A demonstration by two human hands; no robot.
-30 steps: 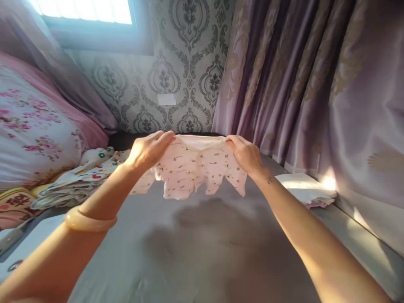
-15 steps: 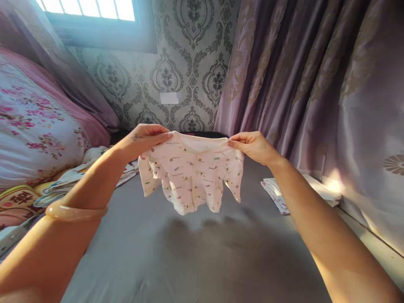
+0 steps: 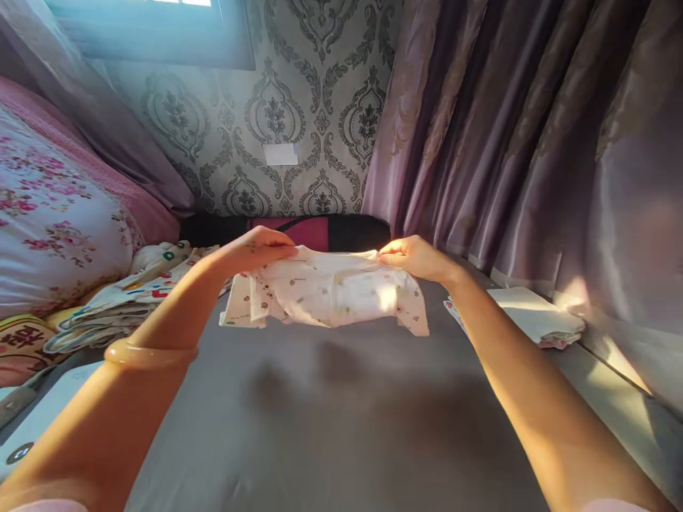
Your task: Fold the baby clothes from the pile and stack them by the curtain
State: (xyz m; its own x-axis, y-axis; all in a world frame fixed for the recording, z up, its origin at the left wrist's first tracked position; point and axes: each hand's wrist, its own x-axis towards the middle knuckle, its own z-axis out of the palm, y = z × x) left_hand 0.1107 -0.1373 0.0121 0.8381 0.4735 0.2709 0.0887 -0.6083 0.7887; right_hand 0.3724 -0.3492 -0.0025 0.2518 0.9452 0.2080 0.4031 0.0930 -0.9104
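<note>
A small white baby shirt (image 3: 325, 291) with a sparse print hangs stretched between my two hands above a grey bed sheet (image 3: 331, 427). My left hand (image 3: 261, 245) pinches it at one shoulder by the neckline. At the opposite shoulder my right hand (image 3: 413, 256) grips the fabric between thumb and fingers. The body of the shirt billows and looks foreshortened, with its lower edge raised toward me and a sleeve at each side. Sunlight falls on its right part. A bangle (image 3: 152, 353) circles my left forearm.
Piled clothes (image 3: 128, 299) and a floral pillow (image 3: 58, 213) lie at the left. Folded white cloth (image 3: 536, 316) sits at the right, near the purple curtain (image 3: 480, 142). A black and dark pink object (image 3: 304, 231) lies along the patterned wall (image 3: 320, 107).
Both hands have come down a little with the shirt. Its hem has swung up, so its front shows shorter than before. The view has tilted slightly downward.
</note>
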